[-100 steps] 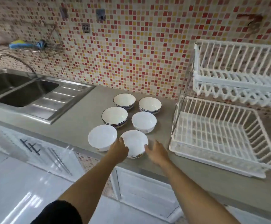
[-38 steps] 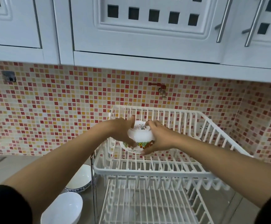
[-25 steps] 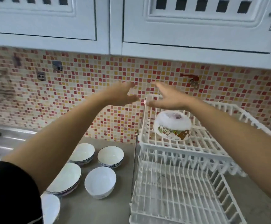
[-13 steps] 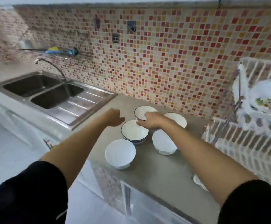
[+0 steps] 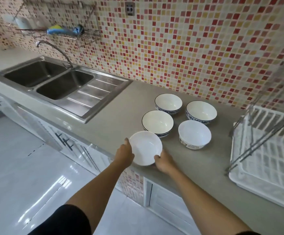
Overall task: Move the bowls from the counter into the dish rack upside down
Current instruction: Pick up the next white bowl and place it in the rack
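Note:
Several bowls stand upright on the grey counter (image 5: 197,168). A plain white bowl (image 5: 145,147) sits nearest the front edge. My left hand (image 5: 125,153) grips its left rim and my right hand (image 5: 163,161) holds its lower right rim. Behind it stands a dark-rimmed bowl (image 5: 157,122), and to the right a white bowl with a printed band (image 5: 194,134). Two blue-patterned bowls (image 5: 168,103) (image 5: 201,111) stand further back. The white dish rack (image 5: 264,160) is at the right; only its lower tier shows fully.
A steel double sink (image 5: 53,82) with a tap (image 5: 53,48) lies at the left. A wire shelf with a blue and yellow item (image 5: 63,30) hangs on the mosaic wall. The counter's front edge runs just under my hands, with glossy floor below.
My hands left the upside-down printed bowl in the rack's upper tier, swung back to the counter, passed over the dark-rimmed bowl, and now hold the plain white bowl at the front edge.

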{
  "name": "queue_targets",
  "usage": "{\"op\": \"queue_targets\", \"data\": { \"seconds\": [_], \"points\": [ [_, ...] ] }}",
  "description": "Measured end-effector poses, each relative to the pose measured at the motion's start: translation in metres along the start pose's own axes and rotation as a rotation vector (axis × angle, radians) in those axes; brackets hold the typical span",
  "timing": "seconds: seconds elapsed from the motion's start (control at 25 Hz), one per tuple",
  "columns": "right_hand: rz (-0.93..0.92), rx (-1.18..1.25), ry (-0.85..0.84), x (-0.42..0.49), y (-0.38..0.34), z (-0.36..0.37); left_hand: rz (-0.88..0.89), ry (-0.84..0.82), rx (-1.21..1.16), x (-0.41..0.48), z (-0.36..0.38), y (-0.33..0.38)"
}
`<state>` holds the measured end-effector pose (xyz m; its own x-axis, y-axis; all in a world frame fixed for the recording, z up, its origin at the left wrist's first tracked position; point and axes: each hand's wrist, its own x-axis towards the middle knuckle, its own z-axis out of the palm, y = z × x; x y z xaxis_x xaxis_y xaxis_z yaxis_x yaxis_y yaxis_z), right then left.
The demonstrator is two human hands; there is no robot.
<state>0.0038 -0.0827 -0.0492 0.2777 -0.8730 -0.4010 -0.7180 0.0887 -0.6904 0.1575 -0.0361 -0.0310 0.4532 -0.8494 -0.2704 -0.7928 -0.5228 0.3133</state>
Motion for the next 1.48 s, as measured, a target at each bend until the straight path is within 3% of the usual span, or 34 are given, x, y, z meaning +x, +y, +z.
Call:
{"op": "queue_targets", "data": {
  "seconds": [0.12, 0.28, 0.48, 0.68, 0.88, 1.08, 1.24, 1.48],
  "points": [
    [-0.186, 0.092, 0.052, -0.017, -0.012, -0.027, 0.089, 0.174, -0.156, -0.009, -0.034, 0.011],
    [-0.531, 0.209, 0.317, -0.054, -0.051, -0.112, 0.378, 0.404, -0.447, -0.025, -0.103, 0.058],
    [-0.810, 0.381, 0.509, -0.133, -0.098, -0.249, 0.793, 0.312, -0.931, -0.072, -0.184, 0.167],
    [-0.954, 0.391, 0.563, -0.197, -0.084, -0.367, 1.008, 0.264, -0.993, -0.124, -0.224, 0.282],
    [-0.839, 0.287, 0.575, -0.224, -0.027, -0.465, 1.028, 0.103, -0.925, -0.140, -0.224, 0.380],
    [-0.555, -0.016, 0.542, -0.213, 0.032, -0.531, 0.984, -0.092, -0.774, -0.136, -0.193, 0.459],
    [-0.415, -0.204, 0.457, -0.179, 0.060, -0.555, 0.918, -0.116, -0.717, -0.141, -0.168, 0.492],
    [-0.329, -0.237, 0.340, -0.145, 0.079, -0.557, 0.839, -0.217, -0.609, -0.081, -0.133, 0.516]
  ]
}}
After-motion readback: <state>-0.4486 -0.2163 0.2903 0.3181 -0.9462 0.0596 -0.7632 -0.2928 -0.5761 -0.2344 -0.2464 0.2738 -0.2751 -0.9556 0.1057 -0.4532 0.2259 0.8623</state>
